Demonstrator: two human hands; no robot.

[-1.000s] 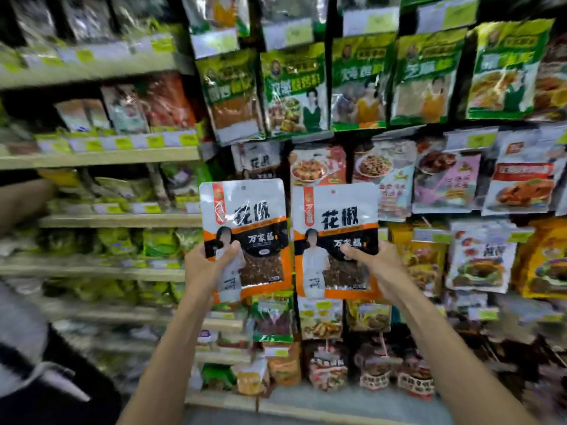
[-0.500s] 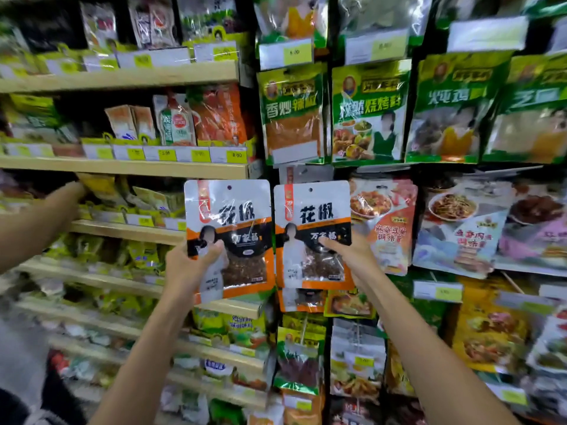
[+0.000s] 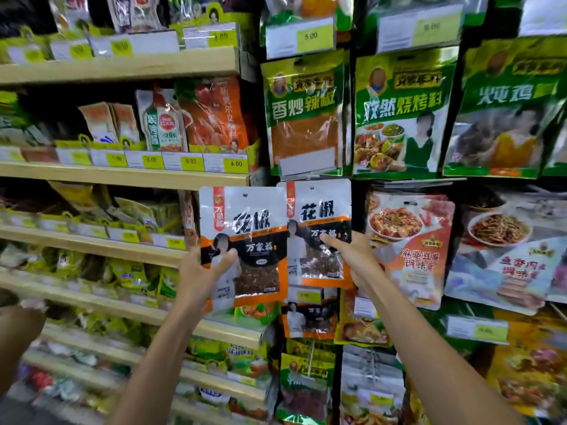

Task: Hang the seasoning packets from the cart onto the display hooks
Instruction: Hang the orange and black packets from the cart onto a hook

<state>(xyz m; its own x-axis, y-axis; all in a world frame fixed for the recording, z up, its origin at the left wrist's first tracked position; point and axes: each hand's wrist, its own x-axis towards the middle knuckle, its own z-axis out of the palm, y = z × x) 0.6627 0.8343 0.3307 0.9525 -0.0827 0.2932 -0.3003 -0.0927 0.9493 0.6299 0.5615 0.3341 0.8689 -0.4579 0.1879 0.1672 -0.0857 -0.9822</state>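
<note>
We have lifted the right packet (image 3: 319, 216) under the green packet (image 3: 303, 111), our right hand (image 3: 359, 259) pinching it and our left hand (image 3: 201, 276) gripping the left packet (image 3: 245, 237).

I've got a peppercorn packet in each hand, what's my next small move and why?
Probably guide the right packet, in the right hand, onto a hook here: a matching hung packet shows just below, though the hook itself is hidden.

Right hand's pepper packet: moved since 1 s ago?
Yes. Against the green chili packet, the pepper packet in the right hand has gone up and left: its top now meets that packet's bottom edge; earlier it was lower and right.
</note>
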